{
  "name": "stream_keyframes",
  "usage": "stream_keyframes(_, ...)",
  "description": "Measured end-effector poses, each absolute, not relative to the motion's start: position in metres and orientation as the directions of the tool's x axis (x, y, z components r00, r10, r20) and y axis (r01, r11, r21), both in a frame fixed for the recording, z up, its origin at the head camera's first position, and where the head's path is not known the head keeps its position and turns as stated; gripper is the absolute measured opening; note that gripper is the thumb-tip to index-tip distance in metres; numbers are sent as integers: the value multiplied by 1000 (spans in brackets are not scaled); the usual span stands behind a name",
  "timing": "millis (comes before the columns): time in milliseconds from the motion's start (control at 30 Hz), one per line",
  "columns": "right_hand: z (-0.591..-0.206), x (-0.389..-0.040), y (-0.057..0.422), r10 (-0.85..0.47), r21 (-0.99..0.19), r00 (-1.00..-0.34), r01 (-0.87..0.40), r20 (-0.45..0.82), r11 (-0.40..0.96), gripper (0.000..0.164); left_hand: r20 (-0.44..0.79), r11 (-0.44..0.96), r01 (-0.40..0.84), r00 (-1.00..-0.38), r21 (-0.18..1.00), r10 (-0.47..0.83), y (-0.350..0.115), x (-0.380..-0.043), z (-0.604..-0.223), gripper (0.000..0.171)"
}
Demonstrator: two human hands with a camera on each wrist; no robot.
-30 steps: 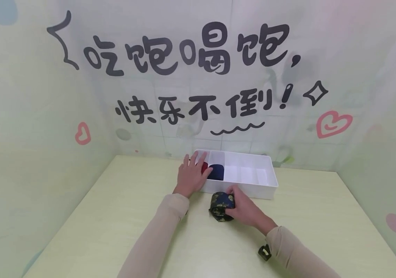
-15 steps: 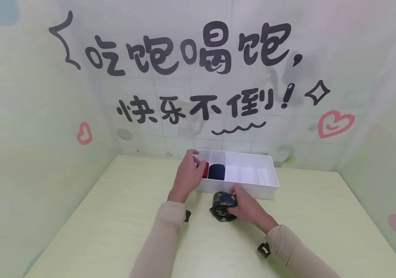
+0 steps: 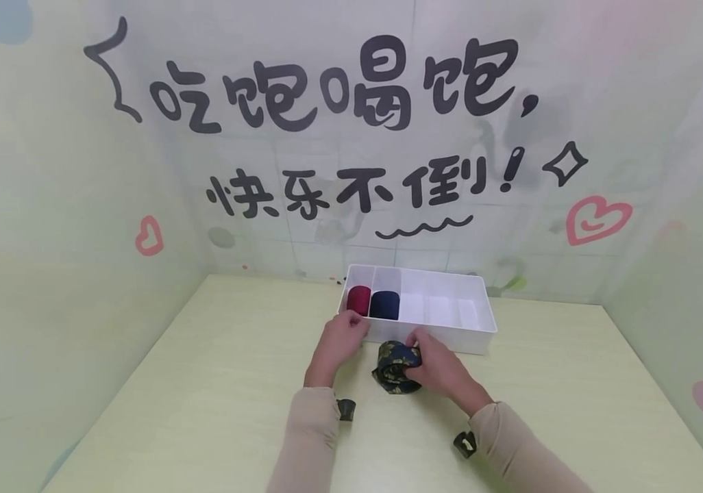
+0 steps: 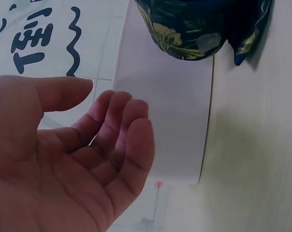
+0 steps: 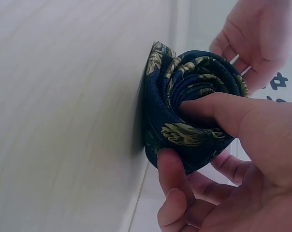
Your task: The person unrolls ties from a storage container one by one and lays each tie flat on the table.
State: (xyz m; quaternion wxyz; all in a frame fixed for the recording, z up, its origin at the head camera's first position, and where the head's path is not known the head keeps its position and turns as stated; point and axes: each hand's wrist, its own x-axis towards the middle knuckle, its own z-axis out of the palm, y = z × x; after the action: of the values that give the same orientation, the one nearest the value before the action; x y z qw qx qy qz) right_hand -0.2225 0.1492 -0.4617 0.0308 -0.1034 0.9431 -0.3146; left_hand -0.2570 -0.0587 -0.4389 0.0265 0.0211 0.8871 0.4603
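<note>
A rolled necktie (image 3: 396, 363), dark blue with gold flowers, stands on the table in front of the white box. My right hand (image 3: 444, 370) grips it, the thumb pushed into the coil and the fingers around the outside, as the right wrist view shows. My left hand (image 3: 340, 342) is near the box's front left corner, its fingers loosely curved with nothing between them and the palm (image 4: 54, 183) bare. Inside the white box (image 3: 428, 335), a red roll (image 3: 359, 300) sits in the leftmost compartment and a navy roll (image 3: 385, 305) in the compartment beside it.
The box stands at the back of the pale table (image 3: 216, 383), close to the printed wall (image 3: 265, 253). Thin dividers split it into several compartments. Side walls rise to the left and right of the table. A dark band piece (image 3: 466, 444) hangs by the right sleeve.
My left hand has drawn back from over the red roll to the box's front left corner, uncovering the roll. My right hand and the patterned necktie have barely moved.
</note>
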Motion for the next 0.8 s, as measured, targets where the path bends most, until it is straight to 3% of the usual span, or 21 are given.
stream_keyframes(367,-462,-223,150,-201,-646,-979,-153,-1,748,40,-105,663,23,-983,748,153,-57,-244,-443,10)
stream_keyframes(800,-443,-219,150,-287,-616,-955,-178,-81,767,45,-196,757,17,-962,653,191,-54,-240,-450,16)
